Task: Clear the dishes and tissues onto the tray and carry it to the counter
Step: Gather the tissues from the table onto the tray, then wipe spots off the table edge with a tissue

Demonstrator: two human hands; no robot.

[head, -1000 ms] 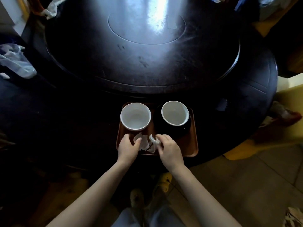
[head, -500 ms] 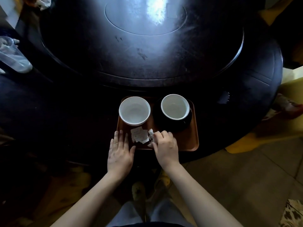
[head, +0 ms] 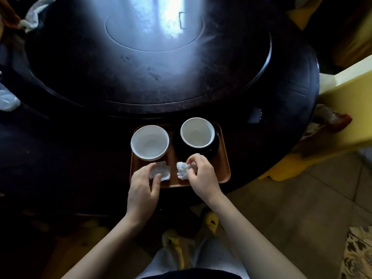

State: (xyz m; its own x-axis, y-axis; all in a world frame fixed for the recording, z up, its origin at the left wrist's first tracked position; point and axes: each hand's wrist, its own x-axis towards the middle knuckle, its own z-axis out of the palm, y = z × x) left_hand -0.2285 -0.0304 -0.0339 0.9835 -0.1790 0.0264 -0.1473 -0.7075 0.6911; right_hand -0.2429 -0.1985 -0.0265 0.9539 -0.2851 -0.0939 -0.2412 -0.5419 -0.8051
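Left hand [head: 144, 185] at the tray's near left corner, thumb and fingertips pinched on a flat piece of tissue [head: 161, 171] that lies on the tray floor. Right hand [head: 201, 174] just beside it, fingers curled shut around a crumpled tissue [head: 182, 170], a white wad also down on the tray near the middle of its near edge. The two tissues sit close, not touching as far as can be told.

Tray [head: 222, 168]: brown, rectangular, on the near edge of the dark round table [head: 281, 121]. On its far left, a white bowl [head: 150, 142], upright, nothing visible inside. On its far right, a second white bowl [head: 197, 132] resting on a black dish [head: 213, 149]; the right hand's knuckles are close to that dish's near rim, contact unclear.

A raised round turntable [head: 141, 77] fills the table's centre, glare across it. A small pale scrap [head: 254, 115] lies on the table just beyond the tray's far right corner; too dim to identify. Yellow slippers [head: 211, 221] show on the floor below the near edge.
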